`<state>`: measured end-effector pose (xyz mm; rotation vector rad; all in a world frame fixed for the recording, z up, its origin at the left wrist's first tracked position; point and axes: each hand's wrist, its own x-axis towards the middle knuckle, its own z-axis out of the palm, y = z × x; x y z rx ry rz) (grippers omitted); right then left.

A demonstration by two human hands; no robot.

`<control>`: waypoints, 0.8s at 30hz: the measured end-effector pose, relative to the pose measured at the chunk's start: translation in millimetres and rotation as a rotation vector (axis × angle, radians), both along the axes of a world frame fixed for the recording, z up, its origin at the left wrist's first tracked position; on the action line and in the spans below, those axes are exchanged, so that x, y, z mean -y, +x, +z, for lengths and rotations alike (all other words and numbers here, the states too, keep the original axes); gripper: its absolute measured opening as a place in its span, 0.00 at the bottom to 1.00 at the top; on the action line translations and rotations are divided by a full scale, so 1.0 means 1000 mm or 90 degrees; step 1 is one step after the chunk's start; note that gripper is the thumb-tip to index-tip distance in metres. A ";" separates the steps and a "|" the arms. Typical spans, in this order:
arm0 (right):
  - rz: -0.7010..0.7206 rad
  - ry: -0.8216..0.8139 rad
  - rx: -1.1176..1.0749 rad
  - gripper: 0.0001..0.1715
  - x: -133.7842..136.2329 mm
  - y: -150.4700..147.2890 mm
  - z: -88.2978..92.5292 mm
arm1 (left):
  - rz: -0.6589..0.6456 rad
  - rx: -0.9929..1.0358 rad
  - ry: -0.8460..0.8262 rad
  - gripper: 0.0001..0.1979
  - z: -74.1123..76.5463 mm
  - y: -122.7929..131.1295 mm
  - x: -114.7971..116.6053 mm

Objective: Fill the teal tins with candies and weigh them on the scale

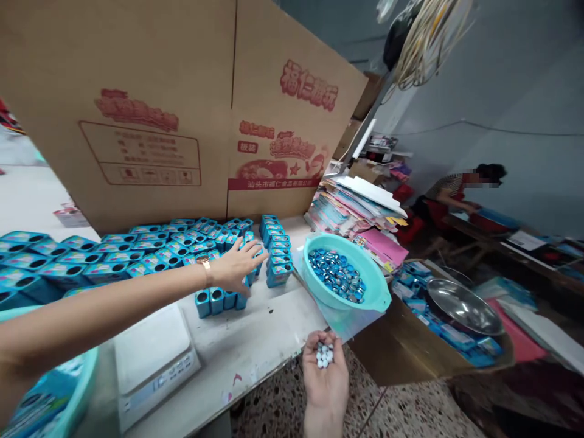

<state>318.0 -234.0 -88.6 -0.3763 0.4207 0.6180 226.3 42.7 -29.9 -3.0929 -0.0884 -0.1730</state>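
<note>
White pellets in right hand, fingers curled around; blue boxes beneath left hand, fingers splayed

1. From here I see my left hand spread above boxes.
2. My right hand cups pellets.
3. Beyond it, a basin holds caps.
4. A carton stands behind the boxes.

The left hand hides parts of some blue boxes. The left edge cuts off a tub. The cardboard's small print is blurry.
</note>
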 end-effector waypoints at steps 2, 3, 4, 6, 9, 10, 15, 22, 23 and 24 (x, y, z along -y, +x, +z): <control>0.029 0.004 -0.008 0.05 -0.009 -0.009 0.001 | -0.050 -0.057 0.034 0.53 -0.012 -0.029 -0.003; 0.042 0.005 -0.012 0.05 -0.013 -0.014 0.002 | -0.066 -0.074 0.049 0.52 -0.020 -0.039 -0.002; 0.057 0.005 -0.014 0.05 -0.017 -0.020 0.003 | -0.075 -0.085 0.062 0.51 -0.028 -0.047 0.000; 0.083 0.009 -0.011 0.06 -0.023 -0.030 0.007 | -0.076 -0.093 0.079 0.49 -0.042 -0.054 0.004; 0.106 0.013 -0.005 0.06 -0.025 -0.043 0.009 | -0.052 -0.075 0.076 0.45 -0.052 -0.051 0.005; 0.107 0.010 -0.002 0.07 -0.025 -0.046 0.008 | -0.042 -0.060 0.071 0.42 -0.053 -0.049 0.005; 0.114 0.004 0.047 0.09 -0.023 -0.053 0.001 | -0.014 -0.004 0.062 0.33 -0.058 -0.037 0.006; 0.113 0.026 -0.001 0.09 -0.025 -0.054 0.004 | -0.082 0.008 0.049 0.18 -0.060 -0.018 0.005; 0.112 0.026 -0.006 0.09 -0.025 -0.054 0.005 | -0.091 0.009 0.047 0.16 -0.059 -0.015 0.004; 0.111 0.023 -0.007 0.09 -0.025 -0.054 0.005 | -0.100 0.008 0.045 0.15 -0.059 -0.011 0.004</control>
